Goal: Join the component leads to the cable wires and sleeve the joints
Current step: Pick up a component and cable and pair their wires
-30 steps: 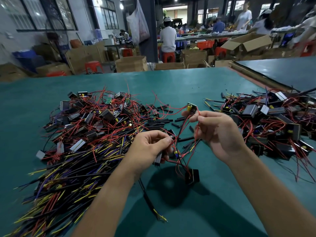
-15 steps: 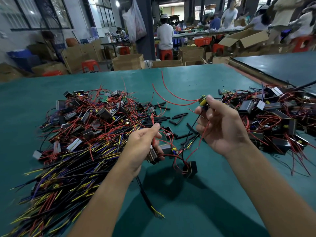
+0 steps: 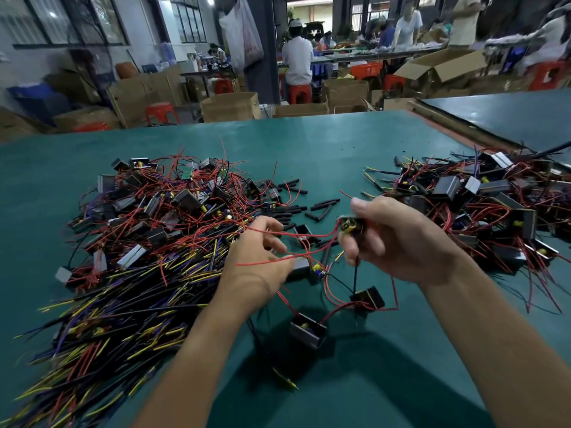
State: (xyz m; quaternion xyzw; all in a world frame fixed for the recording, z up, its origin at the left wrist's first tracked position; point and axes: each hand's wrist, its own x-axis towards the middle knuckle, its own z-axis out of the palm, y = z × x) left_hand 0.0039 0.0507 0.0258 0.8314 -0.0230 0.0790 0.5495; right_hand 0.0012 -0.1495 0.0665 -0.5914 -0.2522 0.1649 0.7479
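My right hand grips a small board component with a yellow part above the green table. Red leads run from it across my left hand, whose fingers are spread and loosely bent. A grey component lies at their tips. Below the hands, two black blocks rest on the table, tied in by red and black wires. A black cable with a yellow tip lies between my forearms. Short black sleeves are scattered beyond the hands.
A big heap of black cables with yellow, red and purple ends and boxed components fills the left. Another heap of components with red leads lies on the right. People work among cardboard boxes beyond the table's far edge.
My right hand has come down and toward me with its component. My left hand has loosened from the grey component it gripped. The red leads have dropped lower.
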